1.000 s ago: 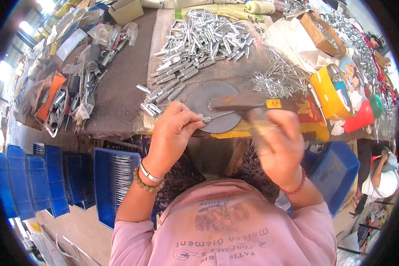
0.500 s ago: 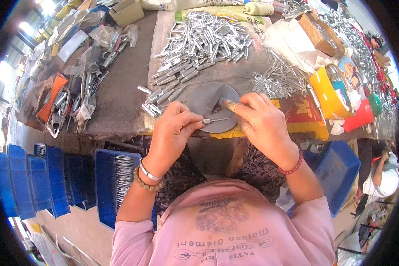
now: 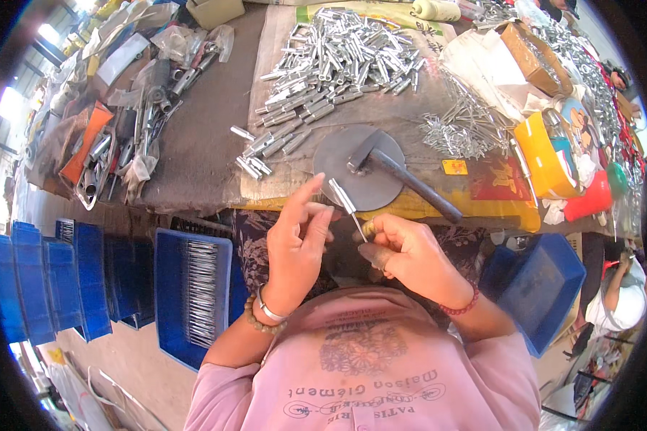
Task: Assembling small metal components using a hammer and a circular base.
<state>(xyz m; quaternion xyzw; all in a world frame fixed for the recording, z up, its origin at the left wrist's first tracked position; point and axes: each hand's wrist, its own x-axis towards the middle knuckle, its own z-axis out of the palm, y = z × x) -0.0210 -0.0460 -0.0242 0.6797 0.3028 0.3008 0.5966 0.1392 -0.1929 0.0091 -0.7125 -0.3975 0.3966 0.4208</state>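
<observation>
My right hand (image 3: 417, 258) pinches the thin end of a slim metal rod with a silver sleeve (image 3: 343, 195) on its far end. The sleeve points up and left over the near edge of a round dark metal plate (image 3: 329, 158). Beside it my left hand (image 3: 295, 241) is open, fingers apart, with nothing in it. A hammer (image 3: 413, 183) lies on the plate, its handle reaching past the plate's right edge. Beyond the plate spreads a heap of silver metal sleeves (image 3: 345, 57). A smaller pile of thin pins (image 3: 453, 133) lies to its right.
A blue bin (image 3: 167, 287) with a row of metal rods stands at lower left, near several other blue bins (image 3: 29, 280). Another blue bin (image 3: 553, 287) is at lower right. Tools (image 3: 154, 93), a yellow container (image 3: 543, 158) and a red cup (image 3: 588, 194) flank the work area.
Both hands have drawn back toward me from the plate. My left hand has let go of the sleeve, and my right hand now holds the rod upright-slanting. The hammer's handle has come into view.
</observation>
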